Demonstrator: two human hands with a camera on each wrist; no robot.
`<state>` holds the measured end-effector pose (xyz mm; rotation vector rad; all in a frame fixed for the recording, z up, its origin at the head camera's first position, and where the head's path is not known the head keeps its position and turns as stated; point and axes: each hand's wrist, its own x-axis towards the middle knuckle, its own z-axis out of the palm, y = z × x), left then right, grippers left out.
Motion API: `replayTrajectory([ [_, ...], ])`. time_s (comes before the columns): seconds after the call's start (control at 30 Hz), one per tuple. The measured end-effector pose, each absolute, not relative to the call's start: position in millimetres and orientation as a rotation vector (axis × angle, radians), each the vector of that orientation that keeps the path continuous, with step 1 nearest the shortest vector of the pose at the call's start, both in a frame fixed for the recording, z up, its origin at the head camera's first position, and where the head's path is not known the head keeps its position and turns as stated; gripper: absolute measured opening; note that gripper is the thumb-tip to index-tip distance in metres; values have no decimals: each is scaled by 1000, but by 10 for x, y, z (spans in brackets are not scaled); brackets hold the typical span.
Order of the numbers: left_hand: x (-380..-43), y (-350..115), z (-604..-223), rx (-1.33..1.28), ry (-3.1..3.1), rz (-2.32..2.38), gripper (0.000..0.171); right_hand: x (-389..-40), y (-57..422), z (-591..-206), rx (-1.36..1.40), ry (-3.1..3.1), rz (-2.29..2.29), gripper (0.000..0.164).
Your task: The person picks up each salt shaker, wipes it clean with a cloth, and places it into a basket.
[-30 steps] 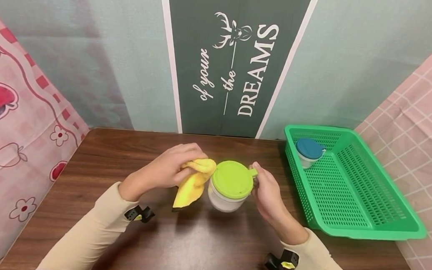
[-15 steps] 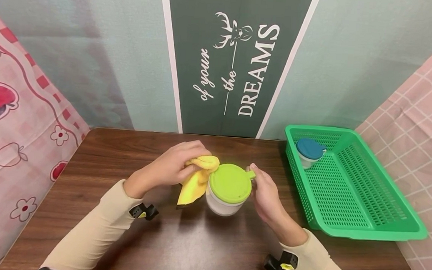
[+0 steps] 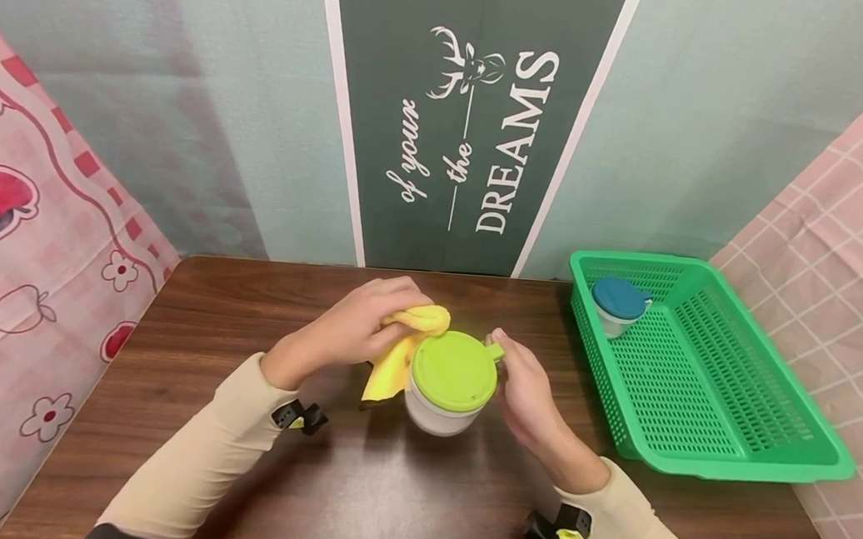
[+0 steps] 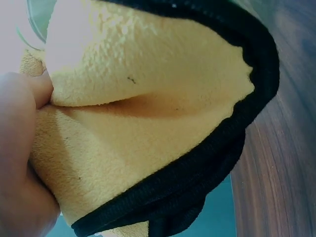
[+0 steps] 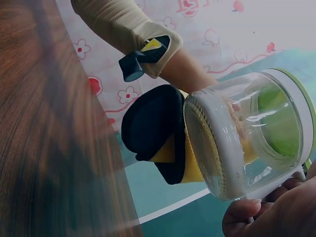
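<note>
A clear glass seasoning jar [image 3: 439, 419] with a lime-green lid [image 3: 454, 371] is held above the table, tilted. Its handle is in the grip of my right hand [image 3: 531, 393]; in the right wrist view the fingers [image 5: 242, 212] curl at the handle beside the glass wall. My left hand [image 3: 356, 318] pinches a folded yellow cloth [image 3: 393, 371] against the jar's left side, by the lid's edge. Black edging runs round the cloth [image 4: 148, 133], which fills most of the left wrist view and hangs down below the thumb.
At the right of the brown wooden table [image 3: 400, 501] stands a green perforated basket [image 3: 718, 469]. In its far left corner sits a similar jar with a blue lid [image 3: 620, 299]. Fabric curtains [image 3: 261, 124] stand behind the table and along both sides.
The jar and my right hand have shifted slightly left and toward me. My left hand has moved a little right with the cloth, now further along the lid's far left edge.
</note>
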<state>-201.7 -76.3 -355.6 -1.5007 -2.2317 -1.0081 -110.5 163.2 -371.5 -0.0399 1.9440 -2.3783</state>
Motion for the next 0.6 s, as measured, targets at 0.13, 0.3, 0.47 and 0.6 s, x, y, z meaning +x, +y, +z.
replayTrajectory([
  [0.13,-2027,-729,-3549,-1498,-2244,-1013,19,-1100,1617,-3712,-42,1921,-2393,43],
  [0.3,-2038,-678,-3552,-1500,-2277,-998,19,-1100,1595,-3717,-36,1904,-2388,43],
  [0.47,-2037,-637,-3549,-1501,-2312,-984,20,-1102,1576,-3725,-41,1899,-2383,44],
  [0.6,-2038,-607,-3550,-1500,-2322,-970,21,-1102,1561,-3728,-33,1901,-2375,44],
])
